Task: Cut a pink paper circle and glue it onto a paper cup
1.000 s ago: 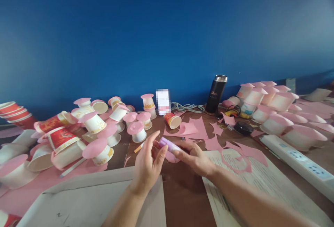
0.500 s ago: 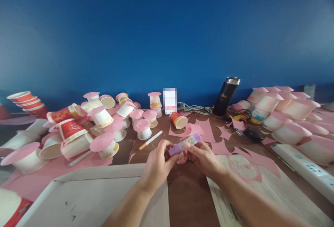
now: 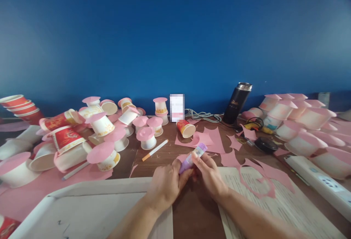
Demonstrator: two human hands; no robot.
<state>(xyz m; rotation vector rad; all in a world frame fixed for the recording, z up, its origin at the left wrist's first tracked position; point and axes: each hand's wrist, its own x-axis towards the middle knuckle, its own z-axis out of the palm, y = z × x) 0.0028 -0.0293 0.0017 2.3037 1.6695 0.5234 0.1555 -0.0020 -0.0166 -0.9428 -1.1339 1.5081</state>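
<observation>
A purple glue stick lies tilted between my two hands above the brown table. My left hand is closed around its lower end. With thumb and fingers, my right hand grips the stick nearer its upper end. A bit of pink paper shows just behind my left hand; whether a hand touches it I cannot tell. Beyond them a red paper cup lies on its side on cut pink paper.
Paper cups topped with pink discs crowd the left; more pink-topped cups are stacked right. A black flask leans by the blue wall. A pen, white board, printed sheet and power strip lie around.
The glue stick has turned to a steeper slant. Both hands have shifted slightly lower, and my left hand has closed further around the stick. The view has swung a little to the right.
</observation>
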